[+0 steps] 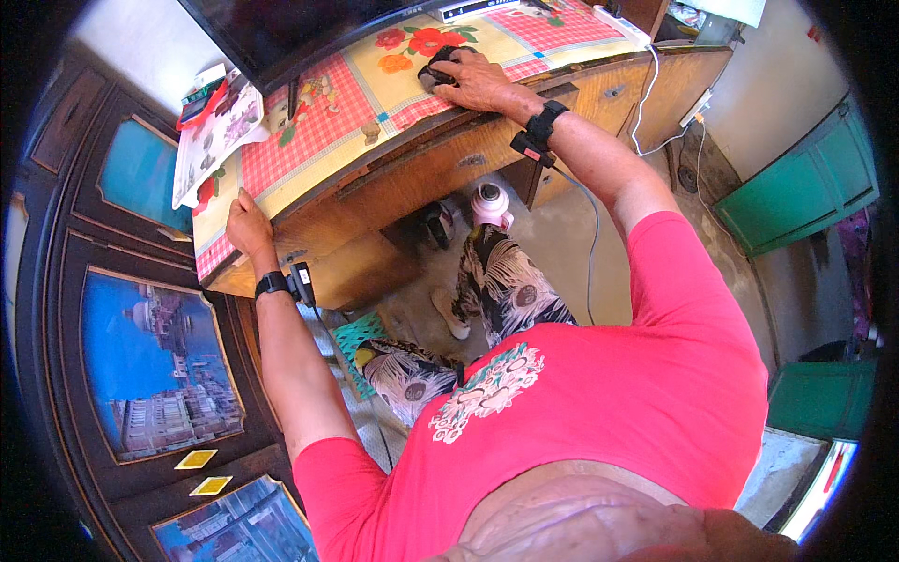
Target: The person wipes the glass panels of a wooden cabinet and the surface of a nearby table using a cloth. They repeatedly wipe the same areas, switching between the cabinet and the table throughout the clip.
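Note:
My right hand (482,82) presses down on the tabletop at the upper middle, its fingers curled over a dark, crumpled cloth-like bundle (440,69). That bundle lies on the flowered, red-checked table cover (323,131), beside printed red and orange flowers. Closer to the left end, my left hand (249,225) grips the front edge of the wooden desk (356,211), thumb on top and the other fingers mostly hidden. Each wrist wears a black band with a small device, and a cable runs from it.
A dark screen (318,28) stands at the back. Papers (220,136) lie at the left end, a white power strip (623,26) at the right. Under the desk is a pink thermos (490,204). A dark cabinet (80,272) stands left; a green door panel (796,183) is right.

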Demonstrator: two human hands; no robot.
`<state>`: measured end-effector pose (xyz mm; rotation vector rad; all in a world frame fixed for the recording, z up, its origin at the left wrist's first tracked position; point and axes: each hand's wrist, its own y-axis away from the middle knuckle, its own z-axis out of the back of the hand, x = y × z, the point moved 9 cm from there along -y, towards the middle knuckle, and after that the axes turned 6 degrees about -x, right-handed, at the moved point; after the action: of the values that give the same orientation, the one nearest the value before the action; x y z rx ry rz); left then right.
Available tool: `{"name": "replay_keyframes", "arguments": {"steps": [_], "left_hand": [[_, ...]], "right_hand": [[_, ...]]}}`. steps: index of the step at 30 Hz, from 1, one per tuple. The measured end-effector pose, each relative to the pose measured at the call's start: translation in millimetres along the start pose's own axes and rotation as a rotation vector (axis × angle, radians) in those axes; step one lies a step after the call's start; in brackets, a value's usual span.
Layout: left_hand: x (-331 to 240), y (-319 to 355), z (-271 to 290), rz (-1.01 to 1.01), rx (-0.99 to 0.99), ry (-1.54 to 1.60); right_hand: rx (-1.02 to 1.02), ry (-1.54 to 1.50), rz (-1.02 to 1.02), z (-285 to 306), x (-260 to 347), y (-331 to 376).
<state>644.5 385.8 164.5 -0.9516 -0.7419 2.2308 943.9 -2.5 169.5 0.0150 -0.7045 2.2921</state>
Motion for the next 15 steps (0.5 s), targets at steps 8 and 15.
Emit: {"name": "replay_keyframes", "arguments": {"steps": [8, 15], "left_hand": [[2, 0, -3, -0.001, -0.027, 0.026], [2, -1, -2, -0.031, -0.026, 0.008]], "right_hand": [[-0.072, -0.260, 0.193, 25, -8, 21], [-0.125, -0.121, -0.018, 34, -127, 30]]}}
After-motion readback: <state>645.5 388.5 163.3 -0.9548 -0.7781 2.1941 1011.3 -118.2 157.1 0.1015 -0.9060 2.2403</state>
